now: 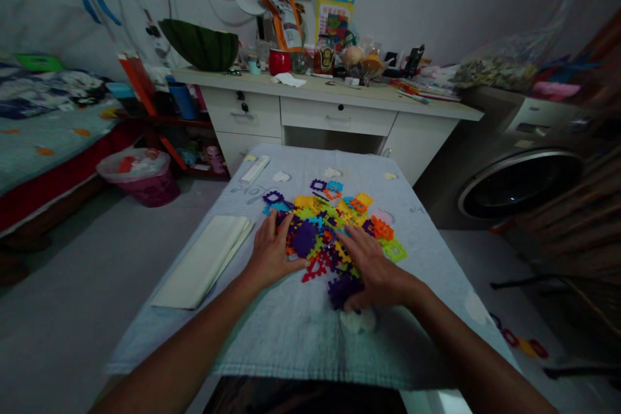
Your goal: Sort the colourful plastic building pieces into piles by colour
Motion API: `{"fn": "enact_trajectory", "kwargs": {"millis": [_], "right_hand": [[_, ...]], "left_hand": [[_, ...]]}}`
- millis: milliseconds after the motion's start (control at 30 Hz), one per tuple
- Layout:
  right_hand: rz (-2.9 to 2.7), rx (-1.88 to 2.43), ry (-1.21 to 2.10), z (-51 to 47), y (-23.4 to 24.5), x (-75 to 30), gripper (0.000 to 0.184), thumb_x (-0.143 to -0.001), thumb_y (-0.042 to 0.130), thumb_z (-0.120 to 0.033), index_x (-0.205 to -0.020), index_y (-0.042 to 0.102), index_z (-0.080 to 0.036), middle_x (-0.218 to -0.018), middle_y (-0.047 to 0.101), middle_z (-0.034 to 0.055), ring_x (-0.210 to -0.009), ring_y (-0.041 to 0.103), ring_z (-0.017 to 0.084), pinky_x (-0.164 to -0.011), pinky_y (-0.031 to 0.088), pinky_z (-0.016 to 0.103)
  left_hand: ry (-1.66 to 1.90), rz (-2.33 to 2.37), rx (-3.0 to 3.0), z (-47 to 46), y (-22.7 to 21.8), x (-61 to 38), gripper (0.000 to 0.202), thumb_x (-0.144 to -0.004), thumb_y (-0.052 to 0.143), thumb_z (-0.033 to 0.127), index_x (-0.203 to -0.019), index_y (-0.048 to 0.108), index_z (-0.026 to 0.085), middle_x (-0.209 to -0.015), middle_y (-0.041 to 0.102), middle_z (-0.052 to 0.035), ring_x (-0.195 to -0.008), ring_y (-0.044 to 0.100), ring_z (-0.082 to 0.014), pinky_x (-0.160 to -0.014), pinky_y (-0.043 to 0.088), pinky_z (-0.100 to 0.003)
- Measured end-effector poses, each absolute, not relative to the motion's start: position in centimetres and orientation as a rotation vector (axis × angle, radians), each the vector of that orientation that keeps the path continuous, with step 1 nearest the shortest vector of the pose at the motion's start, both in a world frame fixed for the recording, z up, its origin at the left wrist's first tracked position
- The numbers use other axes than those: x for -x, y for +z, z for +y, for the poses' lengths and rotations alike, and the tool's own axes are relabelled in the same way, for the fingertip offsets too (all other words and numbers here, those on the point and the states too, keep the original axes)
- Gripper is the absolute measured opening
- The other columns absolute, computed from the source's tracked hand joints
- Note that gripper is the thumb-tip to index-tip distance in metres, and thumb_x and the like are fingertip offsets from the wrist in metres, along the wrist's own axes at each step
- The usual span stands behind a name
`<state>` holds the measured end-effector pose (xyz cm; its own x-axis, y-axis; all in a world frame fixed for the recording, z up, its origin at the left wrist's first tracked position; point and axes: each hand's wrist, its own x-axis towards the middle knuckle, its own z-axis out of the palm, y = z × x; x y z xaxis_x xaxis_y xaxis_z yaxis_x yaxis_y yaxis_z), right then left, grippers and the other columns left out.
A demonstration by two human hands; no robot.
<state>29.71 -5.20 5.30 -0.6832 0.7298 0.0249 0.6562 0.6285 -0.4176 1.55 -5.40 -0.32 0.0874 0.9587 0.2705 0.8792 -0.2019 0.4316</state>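
Observation:
A loose heap of notched plastic building pieces (pixel 330 213) in purple, yellow, orange, green, blue and red lies on the cloth-covered table (pixel 291 330). My left hand (pixel 274 249) rests at the heap's left side, fingers spread, beside a dark purple piece (pixel 305 239). Near its thumb is a red triangular piece (pixel 315 268). On the right, my right hand (pixel 376 268) reaches over the heap with its fingers stretched out. Another purple piece (pixel 343 290) lies by its thumb, partly covered by the hand. Neither hand visibly grips a piece.
A folded cream cloth or paper (pixel 204 262) lies left of the heap, with a white remote (pixel 255 169) farther back. Behind stands a white desk (pixel 334 107) bearing a cut watermelon (pixel 201 45) and jars. A washing machine (pixel 514 162) is at right, a pink bin (pixel 140 174) at left.

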Motion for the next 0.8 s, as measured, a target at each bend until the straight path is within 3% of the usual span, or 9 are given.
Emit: {"fn": "enact_trajectory", "kwargs": {"millis": [67, 167, 300, 433, 567, 800], "right_hand": [[-2.729, 1.176, 0.540, -6.5, 4.2, -30.0, 0.134, -0.049, 0.080, -0.070, -0.156, 0.015, -0.023, -0.161, 0.007, 0.0200, -0.146, 0.007, 0.046, -0.114, 0.014, 0.064], [-2.731, 1.204, 0.475, -6.5, 3.1, -29.9, 0.127, -0.054, 0.079, -0.069, -0.155, 0.018, -0.023, -0.160, 0.013, 0.0198, -0.145, 0.012, 0.044, -0.114, 0.013, 0.064], [-2.643, 1.182, 0.383, -4.4, 2.9, -29.3, 0.102, -0.070, 0.073, -0.062, -0.152, 0.029, -0.022, -0.153, 0.031, 0.0201, -0.140, 0.029, 0.038, -0.112, 0.024, 0.059], [-2.596, 1.132, 0.306, -2.2, 3.3, -28.1, 0.088, -0.073, 0.072, -0.057, -0.146, 0.040, -0.018, -0.145, 0.043, 0.0199, -0.133, 0.040, 0.035, -0.110, 0.031, 0.054], [-2.534, 1.185, 0.251, -0.1, 3.5, -26.5, 0.082, -0.073, 0.076, -0.046, -0.144, 0.042, -0.020, -0.143, 0.046, 0.0178, -0.130, 0.043, 0.034, -0.107, 0.034, 0.052], [-2.316, 1.346, 0.173, 4.6, 3.6, -24.0, 0.079, -0.076, 0.073, -0.044, -0.143, 0.040, -0.018, -0.138, 0.049, 0.0175, -0.126, 0.047, 0.032, -0.103, 0.039, 0.048]], "left_hand": [[0.764, 1.872, -2.192, -5.3, -0.2, -1.9, 0.109, -0.063, 0.075, 0.064, -0.150, 0.026, 0.021, -0.158, 0.011, -0.0207, -0.144, 0.020, -0.0434, -0.112, 0.027, -0.055], [0.785, 1.864, -2.202, -5.3, -0.2, -2.2, 0.106, -0.065, 0.075, 0.062, -0.150, 0.026, 0.020, -0.158, 0.011, -0.0207, -0.143, 0.022, -0.0429, -0.113, 0.028, -0.054], [0.815, 1.834, -2.225, -5.4, -0.6, -2.1, 0.102, -0.067, 0.073, 0.061, -0.149, 0.028, 0.020, -0.158, 0.010, -0.0203, -0.144, 0.022, -0.0407, -0.113, 0.030, -0.052], [0.842, 1.821, -2.284, -5.7, -0.6, -2.0, 0.083, -0.071, 0.072, 0.057, -0.141, 0.043, 0.025, -0.158, 0.012, -0.0165, -0.144, 0.022, -0.0395, -0.112, 0.026, -0.056], [0.844, 1.842, -2.355, -6.0, 0.1, -2.2, 0.063, -0.074, 0.071, 0.052, -0.131, 0.055, 0.028, -0.156, 0.022, -0.0132, -0.144, 0.020, -0.0397, -0.112, 0.019, -0.063], [0.943, 1.728, -2.445, -6.0, 0.5, -2.3, 0.054, -0.078, 0.068, 0.047, -0.126, 0.058, 0.023, -0.150, 0.031, -0.0139, -0.139, 0.027, -0.0354, -0.113, 0.027, -0.055]]}}
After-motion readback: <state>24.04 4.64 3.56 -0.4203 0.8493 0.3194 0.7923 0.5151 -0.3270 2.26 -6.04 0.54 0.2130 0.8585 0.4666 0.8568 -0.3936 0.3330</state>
